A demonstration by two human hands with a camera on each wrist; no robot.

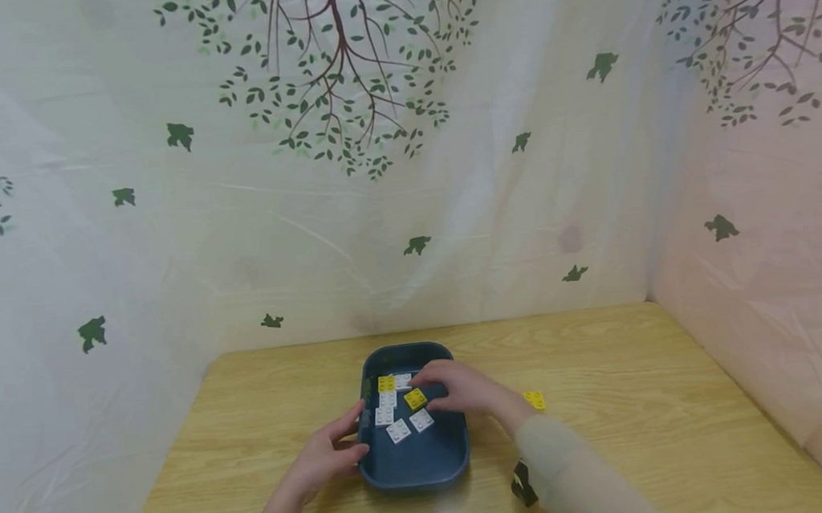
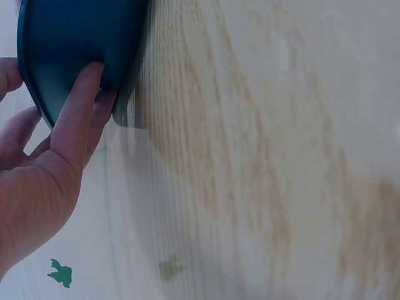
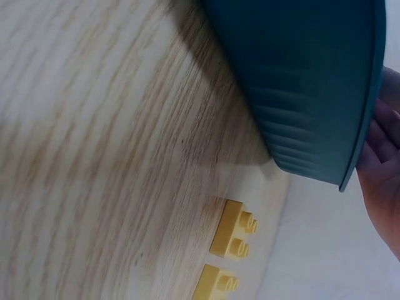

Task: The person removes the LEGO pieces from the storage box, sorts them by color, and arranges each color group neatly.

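A dark blue tray (image 1: 417, 473) stands on the wooden table, holding several white toy bricks (image 1: 398, 431) and a yellow-topped brick (image 1: 386, 383) at its far left. My left hand (image 1: 321, 457) touches the tray's left side. In the left wrist view its fingers (image 2: 78, 112) lie against the outer wall, fairly straight. My right hand (image 1: 461, 385) reaches over the tray's right rim and pinches a yellow toy brick (image 1: 415, 399) between fingertips and thumb, above the white bricks. The right wrist view shows the tray's outer wall (image 3: 300, 94), with the pinched brick out of sight.
Yellow bricks (image 3: 231, 231) lie on the table right of the tray; one (image 1: 534, 400) shows behind my right wrist. A dark object (image 1: 523, 485) is beside my right sleeve. Leaf-printed sheets (image 1: 349, 293) enclose the table (image 1: 647, 399).
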